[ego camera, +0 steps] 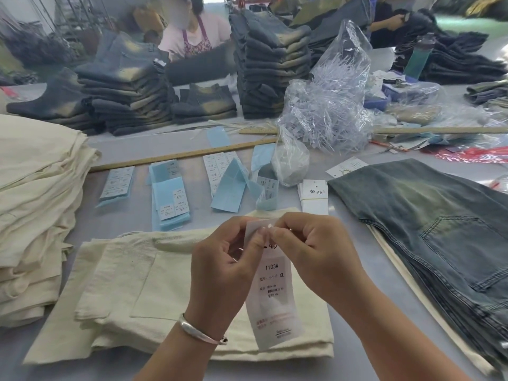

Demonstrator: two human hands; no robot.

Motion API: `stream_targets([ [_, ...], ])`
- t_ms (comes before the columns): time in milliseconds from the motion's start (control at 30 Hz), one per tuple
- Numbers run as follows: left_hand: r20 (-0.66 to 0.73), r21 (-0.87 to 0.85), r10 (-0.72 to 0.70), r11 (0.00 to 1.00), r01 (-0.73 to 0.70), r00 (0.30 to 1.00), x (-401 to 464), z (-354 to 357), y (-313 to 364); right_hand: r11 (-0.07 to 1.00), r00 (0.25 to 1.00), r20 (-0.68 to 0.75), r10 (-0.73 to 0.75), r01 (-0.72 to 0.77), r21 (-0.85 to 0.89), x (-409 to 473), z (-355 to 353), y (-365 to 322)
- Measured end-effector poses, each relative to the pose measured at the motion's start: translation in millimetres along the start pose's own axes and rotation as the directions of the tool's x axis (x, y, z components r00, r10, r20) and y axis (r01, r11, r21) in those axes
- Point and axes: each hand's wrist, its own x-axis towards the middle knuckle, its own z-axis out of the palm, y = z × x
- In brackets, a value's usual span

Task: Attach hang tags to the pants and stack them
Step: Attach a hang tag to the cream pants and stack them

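Just then my left hand (220, 259) and right hand (310, 251) both pinched the top of the white hang tag (270, 292), its long axis hanging toward the frame's bottom, over the folded cream pants (132, 287) at lower centre.

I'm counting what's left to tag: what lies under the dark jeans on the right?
Under the dark jeans a cream fabric edge shows along their left side, apparently more cream pants. How many pieces lie there is hidden by the jeans.

hands (268, 259): 2; held hang tag (272, 292): 1; wooden rulers (181, 155): 2
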Motion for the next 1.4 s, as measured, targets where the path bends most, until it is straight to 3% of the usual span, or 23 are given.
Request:
stream_targets([
  [267,0.008,-0.093,-0.099,0.991,0.099,0.995,0,2,-4,0.994,0.994,0.097,0.045,-0.055,0.099,1,2,5],
  [467,0.023,-0.247,-0.173,0.954,0.173,0.985,2,1,-1,0.949,0.992,0.127,0.002,-0.042,0.313,0,2,2],
  [700,0.021,-0.265,-0.140,0.954,0.141,0.990,-1,2,1,0.952,0.995,0.102,0.020,-0.050,0.302,-1,2,2],
  [767,0.041,-0.360,-0.219,0.907,0.219,0.975,-2,1,0,0.953,0.994,0.107,0.029,-0.060,0.296,-1,1,1],
  [867,0.191,-0.512,-0.413,0.732,0.449,0.891,1,2,-2,0.948,0.990,0.140,0.032,-0.074,0.309,-1,1,1],
  [933,0.319,-0.584,-0.460,0.593,0.555,0.828,2,3,-3,0.952,0.988,0.148,0.041,-0.083,0.294,-2,1,1],
  [1000,0.386,-0.599,-0.460,0.534,0.596,0.800,3,3,-5,0.949,0.985,0.165,0.057,-0.105,0.296,-1,0,2],
  [1133,0.377,-0.593,-0.455,0.551,0.588,0.807,3,2,-9,0.939,0.970,0.236,0.065,-0.139,0.315,1,-1,5],
  [1400,0.331,-0.495,-0.370,0.715,0.494,0.868,5,-12,-23,0.913,0.951,0.302,0.072,-0.184,0.363,12,10,8],
])
